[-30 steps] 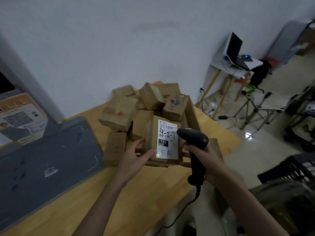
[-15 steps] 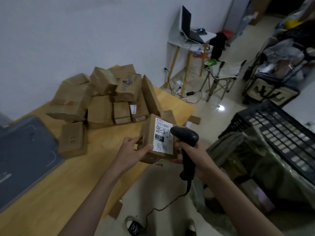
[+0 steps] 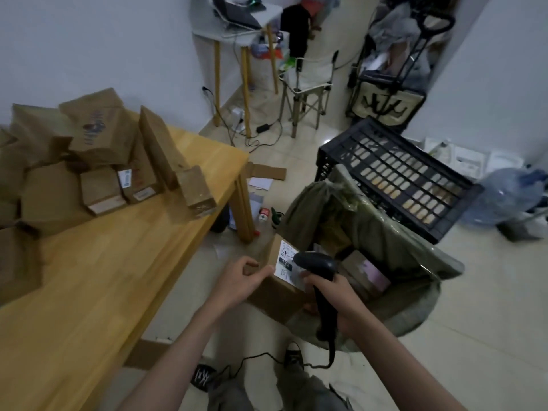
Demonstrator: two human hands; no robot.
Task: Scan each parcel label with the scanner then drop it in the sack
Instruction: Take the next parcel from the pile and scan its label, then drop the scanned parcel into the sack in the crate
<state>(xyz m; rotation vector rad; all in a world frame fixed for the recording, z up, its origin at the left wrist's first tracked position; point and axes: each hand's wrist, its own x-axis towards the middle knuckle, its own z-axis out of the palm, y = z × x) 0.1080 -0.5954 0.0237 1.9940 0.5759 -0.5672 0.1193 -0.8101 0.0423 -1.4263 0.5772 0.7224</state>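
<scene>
The left hand (image 3: 240, 281) grips the near left edge of a small brown cardboard parcel (image 3: 277, 295), thumb on top and fingers curled under it. The right hand (image 3: 332, 298) is wrapped round the grip of a black handheld scanner (image 3: 318, 264), whose head sits just over the parcel's white label (image 3: 286, 264); the right hand's fingertips also seem to steady the parcel's far edge, though the scanner hides that contact. A cable trails from the scanner's handle down to the floor.

The parcel hangs in the air off the end of the wooden counter (image 3: 103, 292), at the near rim of an open olive-green sack (image 3: 400, 262) standing on the floor. Other parcels already lie inside the sack. More brown boxes (image 3: 100, 173) are heaped at the back of the counter, well apart from the hands. A black plastic crate (image 3: 397, 176) leans behind the sack.

Carried mostly by one hand, the parcel looks light. Its cardboard looks stiff and matte, unlikely to slip. Holding it by opposite side edges seems best, keeping fingers off the label so it reads cleanly. Nothing shows whether the contents are fragile, so a low release into the sack seems safer.
</scene>
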